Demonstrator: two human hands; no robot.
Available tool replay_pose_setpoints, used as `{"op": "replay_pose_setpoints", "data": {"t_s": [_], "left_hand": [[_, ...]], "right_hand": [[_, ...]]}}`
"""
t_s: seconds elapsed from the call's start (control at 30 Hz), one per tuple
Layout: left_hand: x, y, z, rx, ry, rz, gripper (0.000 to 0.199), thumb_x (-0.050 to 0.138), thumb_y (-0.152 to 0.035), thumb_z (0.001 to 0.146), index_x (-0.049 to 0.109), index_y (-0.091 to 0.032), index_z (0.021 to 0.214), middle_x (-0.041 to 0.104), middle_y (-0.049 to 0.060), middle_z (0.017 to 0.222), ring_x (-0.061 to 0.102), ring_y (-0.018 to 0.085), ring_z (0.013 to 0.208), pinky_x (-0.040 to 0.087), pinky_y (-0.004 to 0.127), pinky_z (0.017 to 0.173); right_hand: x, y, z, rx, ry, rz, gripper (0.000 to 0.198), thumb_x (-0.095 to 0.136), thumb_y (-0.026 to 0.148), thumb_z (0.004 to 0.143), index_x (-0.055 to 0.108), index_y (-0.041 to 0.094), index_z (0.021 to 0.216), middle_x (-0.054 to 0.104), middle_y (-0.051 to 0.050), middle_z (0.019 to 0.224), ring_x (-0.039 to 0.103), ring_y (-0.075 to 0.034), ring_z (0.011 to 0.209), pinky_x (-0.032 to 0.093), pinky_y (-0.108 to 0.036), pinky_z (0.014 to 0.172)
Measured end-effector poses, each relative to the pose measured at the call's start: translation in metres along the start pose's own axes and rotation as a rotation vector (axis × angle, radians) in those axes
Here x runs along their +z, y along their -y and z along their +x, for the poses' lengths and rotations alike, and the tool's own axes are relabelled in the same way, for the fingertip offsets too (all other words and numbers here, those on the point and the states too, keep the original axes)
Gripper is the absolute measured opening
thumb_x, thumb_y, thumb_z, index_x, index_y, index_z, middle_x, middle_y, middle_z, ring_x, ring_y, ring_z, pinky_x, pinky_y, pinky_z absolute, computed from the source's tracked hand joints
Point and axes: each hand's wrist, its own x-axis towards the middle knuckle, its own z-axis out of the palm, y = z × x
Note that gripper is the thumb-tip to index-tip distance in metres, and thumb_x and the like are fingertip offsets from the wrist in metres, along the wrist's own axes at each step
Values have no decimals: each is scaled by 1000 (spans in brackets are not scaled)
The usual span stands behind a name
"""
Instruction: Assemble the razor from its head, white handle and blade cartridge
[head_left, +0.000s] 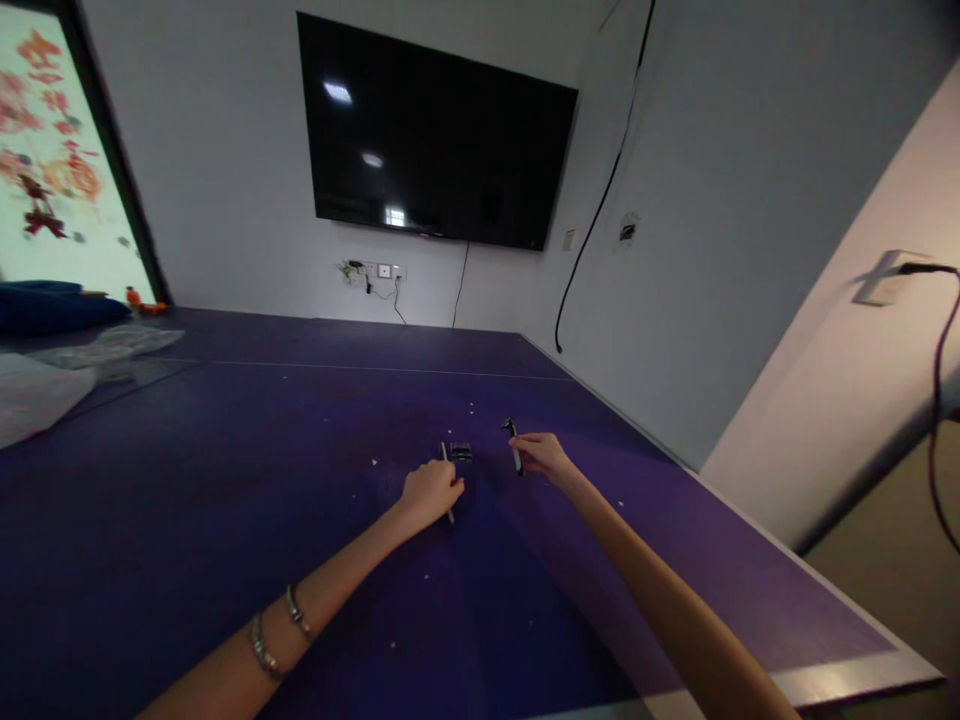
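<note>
My left hand (431, 490) is closed around a thin, light-coloured rod (445, 452), whose ends stick out above and below the fist. What kind of rod it is cannot be made out. My right hand (543, 455) pinches a slim razor-like tool (517, 460) between thumb and fingers; it has a dark angled head at the top and a pale and dark handle. Between the hands, just beyond the left fist, a small dark rectangular piece (461, 452) lies on the purple tabletop (300, 500).
Small white scraps dot the tabletop. Clear plastic wrapping (112, 345) and a white sheet (37, 400) lie at the left, near dark blue cloth (56, 307) and a small orange item (135, 298). A black cable (600, 205) hangs by the wall, right of the television (435, 140).
</note>
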Motion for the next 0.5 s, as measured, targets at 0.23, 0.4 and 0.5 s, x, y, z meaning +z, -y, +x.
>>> {"op": "replay_pose_setpoints", "data": {"t_s": [0.23, 0.4, 0.5], "left_hand": [[9, 12, 2, -25, 23, -20, 35, 41, -42, 84, 64, -16, 80, 67, 8, 89, 63, 22, 84, 46, 28, 67], [11, 11, 4, -24, 29, 11, 37, 40, -42, 84, 64, -15, 83, 67, 11, 88, 63, 23, 85, 47, 31, 69], [13, 10, 4, -25, 29, 52, 34, 42, -39, 83, 65, -14, 88, 66, 13, 88, 63, 26, 86, 48, 34, 71]], "right_hand": [[-70, -26, 19, -28, -172, -384, 8, 68, 23, 57, 67, 15, 56, 51, 5, 38, 50, -10, 39, 38, -18, 39], [-81, -39, 19, -61, -213, -589, 9, 66, 22, 59, 69, 15, 54, 53, 2, 38, 53, -13, 41, 37, -19, 41], [-81, -41, 19, -75, -231, -686, 11, 64, 22, 61, 70, 14, 56, 58, -1, 43, 58, -15, 47, 37, -19, 44]]}}
